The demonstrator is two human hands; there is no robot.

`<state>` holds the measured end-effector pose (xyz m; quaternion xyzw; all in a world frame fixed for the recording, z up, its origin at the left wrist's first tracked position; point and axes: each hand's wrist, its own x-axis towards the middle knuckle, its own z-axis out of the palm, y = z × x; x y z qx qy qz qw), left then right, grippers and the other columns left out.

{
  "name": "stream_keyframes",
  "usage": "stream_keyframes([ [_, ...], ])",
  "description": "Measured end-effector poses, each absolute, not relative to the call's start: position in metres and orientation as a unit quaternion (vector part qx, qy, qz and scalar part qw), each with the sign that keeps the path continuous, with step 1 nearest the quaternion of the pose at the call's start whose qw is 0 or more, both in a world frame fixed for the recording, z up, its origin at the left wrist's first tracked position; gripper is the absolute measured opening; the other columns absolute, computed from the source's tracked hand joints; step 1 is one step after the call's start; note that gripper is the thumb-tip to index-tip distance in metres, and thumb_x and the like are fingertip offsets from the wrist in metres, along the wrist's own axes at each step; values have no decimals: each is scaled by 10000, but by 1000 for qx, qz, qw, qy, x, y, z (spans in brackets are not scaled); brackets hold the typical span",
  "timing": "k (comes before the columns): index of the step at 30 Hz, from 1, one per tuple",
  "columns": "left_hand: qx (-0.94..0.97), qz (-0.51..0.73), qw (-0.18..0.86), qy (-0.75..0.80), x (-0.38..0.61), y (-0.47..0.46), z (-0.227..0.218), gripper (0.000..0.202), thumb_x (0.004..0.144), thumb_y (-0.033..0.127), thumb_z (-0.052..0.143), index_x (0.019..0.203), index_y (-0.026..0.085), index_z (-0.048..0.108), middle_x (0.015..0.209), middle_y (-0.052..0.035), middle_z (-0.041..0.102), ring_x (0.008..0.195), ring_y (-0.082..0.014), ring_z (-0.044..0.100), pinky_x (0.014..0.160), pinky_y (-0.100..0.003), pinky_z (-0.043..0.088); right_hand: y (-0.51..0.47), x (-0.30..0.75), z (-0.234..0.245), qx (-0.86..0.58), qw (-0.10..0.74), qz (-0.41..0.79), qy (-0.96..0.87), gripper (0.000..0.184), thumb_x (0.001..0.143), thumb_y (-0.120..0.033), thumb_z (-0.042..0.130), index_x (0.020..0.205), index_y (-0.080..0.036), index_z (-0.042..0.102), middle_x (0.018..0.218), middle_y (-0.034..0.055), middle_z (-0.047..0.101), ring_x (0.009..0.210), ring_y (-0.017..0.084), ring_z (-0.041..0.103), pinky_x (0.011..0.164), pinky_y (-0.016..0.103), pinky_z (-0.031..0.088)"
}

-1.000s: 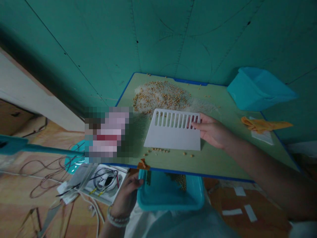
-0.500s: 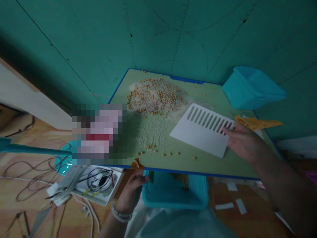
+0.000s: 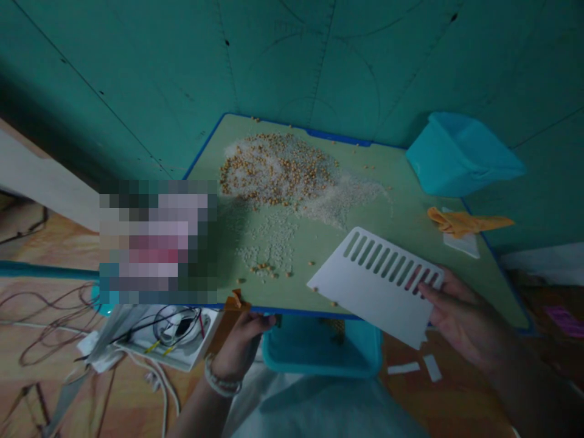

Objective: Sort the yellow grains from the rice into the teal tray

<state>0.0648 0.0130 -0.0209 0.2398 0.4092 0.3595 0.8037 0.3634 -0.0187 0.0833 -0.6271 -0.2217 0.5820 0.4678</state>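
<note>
My right hand (image 3: 460,313) is closed on the slotted end of a white plastic scraper (image 3: 369,286), tilted over the front edge of the green tabletop (image 3: 410,243). My left hand (image 3: 244,340) has its fingers curled round the left rim of a teal plastic basin (image 3: 319,368), held just under the table's front edge. Yellowish beans lie inside the basin, partly hidden by the tabletop. On the table a mound of tan beans (image 3: 269,167) is mixed with white, rice-like grains (image 3: 347,191). Several loose beans (image 3: 262,267) lie close to the front edge.
A teal fabric bin (image 3: 456,158) stands at the table's back right, with an orange cloth (image 3: 469,223) nearby. A blurred-out area covers the left edge. Below left, a white box (image 3: 182,340) holds cables. A green wall (image 3: 283,61) rises behind the table.
My right hand has drawn the scraper toward me, so it now overhangs the front edge. Several loose beans near that edge have shifted or gone. My left hand still grips the basin.
</note>
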Motion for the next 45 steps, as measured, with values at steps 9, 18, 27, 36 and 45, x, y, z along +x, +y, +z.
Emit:
stream_keyframes([
  [9, 203, 370, 774, 472, 57, 11, -23, 101, 520, 205, 722, 617, 180, 717, 609, 4, 679, 630, -177, 558, 642, -279, 407, 1, 374, 89, -619, 460, 565, -294, 281, 743, -249, 604, 1018, -297, 572, 1082, 35, 664, 1007, 261, 616, 823, 447, 517],
  [18, 188, 381, 770, 476, 49, 8, -25, 61, 516, 211, 745, 553, 179, 709, 536, 12, 657, 570, -159, 543, 600, -271, 412, 59, 374, 89, -617, 522, 494, -319, 200, 709, -188, 600, 889, -274, 597, 966, 10, 683, 972, 219, 619, 862, 412, 504],
  [27, 193, 380, 779, 459, 44, 7, -25, 75, 543, 210, 722, 599, 161, 718, 577, -3, 673, 595, -157, 553, 615, -261, 420, 65, 369, 89, -602, 495, 526, -340, 231, 700, -195, 626, 916, -267, 592, 941, -5, 673, 930, 190, 625, 882, 381, 479],
  [36, 172, 393, 758, 491, 46, 10, -20, 42, 523, 181, 728, 547, 156, 704, 536, -6, 667, 541, -164, 572, 559, -277, 429, 72, 358, 95, -592, 499, 516, -366, 185, 692, -219, 644, 858, -271, 583, 914, 7, 657, 914, 216, 608, 908, 441, 449],
  [45, 199, 385, 784, 445, 44, 8, -16, 71, 580, 217, 712, 608, 151, 717, 623, -30, 703, 625, -173, 585, 655, -280, 444, 80, 327, 88, -549, 474, 565, -393, 175, 694, -245, 647, 845, -243, 559, 809, 5, 638, 843, 205, 608, 861, 430, 420],
])
